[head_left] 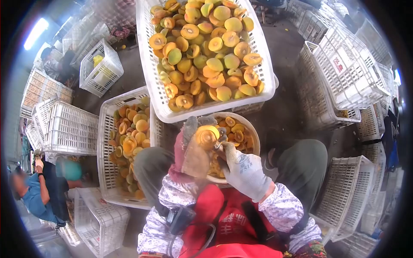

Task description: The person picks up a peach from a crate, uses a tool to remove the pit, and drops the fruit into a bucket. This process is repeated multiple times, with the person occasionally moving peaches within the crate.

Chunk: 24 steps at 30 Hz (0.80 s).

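Left hand in worn pink glove, closed around halved orange-yellow peach. Right hand in white glove, gripping small tool, barely visible. Round bowl beneath; white plastic crate at twelve o'clock.

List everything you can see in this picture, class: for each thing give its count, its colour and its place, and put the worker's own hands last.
Crate of fruit halves: one, white, top centre.
Second crate of fruit halves: one, white, left of the knees.
Bowl: one, pale, on the lap, holding orange halves.
Empty crates: many, white, stacked on both sides.
Another person: one, blue top, lower left.
Fruit half: one, orange, in the left hand.
Left hand: gloved, pinkish, holding the fruit half.
Right hand: gloved, white, beside the fruit.
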Available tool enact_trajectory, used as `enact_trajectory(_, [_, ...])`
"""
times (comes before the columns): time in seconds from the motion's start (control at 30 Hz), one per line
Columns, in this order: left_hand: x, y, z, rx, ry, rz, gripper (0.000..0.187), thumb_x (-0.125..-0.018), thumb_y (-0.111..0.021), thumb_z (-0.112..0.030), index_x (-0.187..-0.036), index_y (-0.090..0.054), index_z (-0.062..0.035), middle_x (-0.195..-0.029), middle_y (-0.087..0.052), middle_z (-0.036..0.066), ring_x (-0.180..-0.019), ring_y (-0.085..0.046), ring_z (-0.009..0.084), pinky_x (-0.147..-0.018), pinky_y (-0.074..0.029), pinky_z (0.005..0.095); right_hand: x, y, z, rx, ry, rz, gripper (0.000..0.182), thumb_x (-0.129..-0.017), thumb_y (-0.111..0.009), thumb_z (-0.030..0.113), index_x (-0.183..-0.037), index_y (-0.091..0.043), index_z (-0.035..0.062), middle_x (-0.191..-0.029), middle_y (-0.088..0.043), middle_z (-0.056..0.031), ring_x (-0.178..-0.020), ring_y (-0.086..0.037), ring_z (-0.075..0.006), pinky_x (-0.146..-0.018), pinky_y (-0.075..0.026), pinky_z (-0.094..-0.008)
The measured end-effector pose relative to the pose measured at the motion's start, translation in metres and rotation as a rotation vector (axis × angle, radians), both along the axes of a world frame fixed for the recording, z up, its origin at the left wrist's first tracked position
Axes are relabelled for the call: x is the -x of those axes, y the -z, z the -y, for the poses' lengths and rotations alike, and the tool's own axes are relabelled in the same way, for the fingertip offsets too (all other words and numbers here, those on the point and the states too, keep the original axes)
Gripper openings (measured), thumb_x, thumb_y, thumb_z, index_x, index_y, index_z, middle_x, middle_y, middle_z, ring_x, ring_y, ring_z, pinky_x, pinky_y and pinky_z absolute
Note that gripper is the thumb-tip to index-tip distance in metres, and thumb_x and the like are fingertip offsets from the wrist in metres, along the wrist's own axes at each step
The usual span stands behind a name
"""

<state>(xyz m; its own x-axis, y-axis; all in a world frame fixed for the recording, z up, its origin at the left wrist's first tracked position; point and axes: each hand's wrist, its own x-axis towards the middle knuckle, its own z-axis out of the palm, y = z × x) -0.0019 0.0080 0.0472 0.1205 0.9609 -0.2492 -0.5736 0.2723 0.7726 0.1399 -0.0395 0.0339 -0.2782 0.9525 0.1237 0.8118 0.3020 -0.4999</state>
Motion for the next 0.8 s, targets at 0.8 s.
enact_trajectory(0.8, [-0.009, 0.031, 0.003, -0.627, -0.268, -0.651, 0.035, -0.099, -0.051, -0.024, -0.124, -0.052, 0.0006, -0.116, -0.059, 0.013, -0.099, -0.061, 0.0202, -0.085, -0.053, 0.0345, 0.007, 0.005, 0.004, 0.256, 0.024, -0.610, 0.028, -0.086, -0.060, 0.017, -0.101, -0.046, -0.0023, -0.069, -0.060, -0.0247, -0.068, -0.062, -0.0438, -0.061, -0.048, -0.0494])
